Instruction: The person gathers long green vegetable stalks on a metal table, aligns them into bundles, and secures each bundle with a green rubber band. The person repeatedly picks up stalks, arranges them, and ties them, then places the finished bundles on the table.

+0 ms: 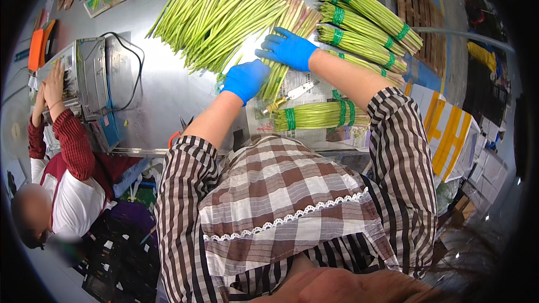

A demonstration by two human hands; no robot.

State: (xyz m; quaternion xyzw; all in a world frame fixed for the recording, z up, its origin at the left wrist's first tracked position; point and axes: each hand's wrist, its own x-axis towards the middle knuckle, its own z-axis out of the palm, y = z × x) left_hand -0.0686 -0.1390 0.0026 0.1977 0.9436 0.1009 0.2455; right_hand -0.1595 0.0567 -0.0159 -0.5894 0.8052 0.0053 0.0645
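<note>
My right hand (290, 49), in a blue glove, lies with its fingers spread across loose asparagus spears (297, 17), their pale purplish butts pointing away from me. Close beside it my left hand (245, 79), also in a blue glove, is curled against the left side of these spears; its fingertips are hidden. A large loose pile of asparagus (223, 17) spreads beyond my hands to the left. Nearer to me lies an asparagus bundle (316, 115) bound with green tape. Between it and the loose spears rests a small tool (290, 96) with a white part and a brass-coloured end.
Several taped asparagus bundles (362, 38) are stacked at the right, beneath my forearm. Scissors (179, 130) with orange handles lie at the table's front edge. Left of them stands a metal machine (92, 78) with a black cable, where another person's hands (52, 86) work.
</note>
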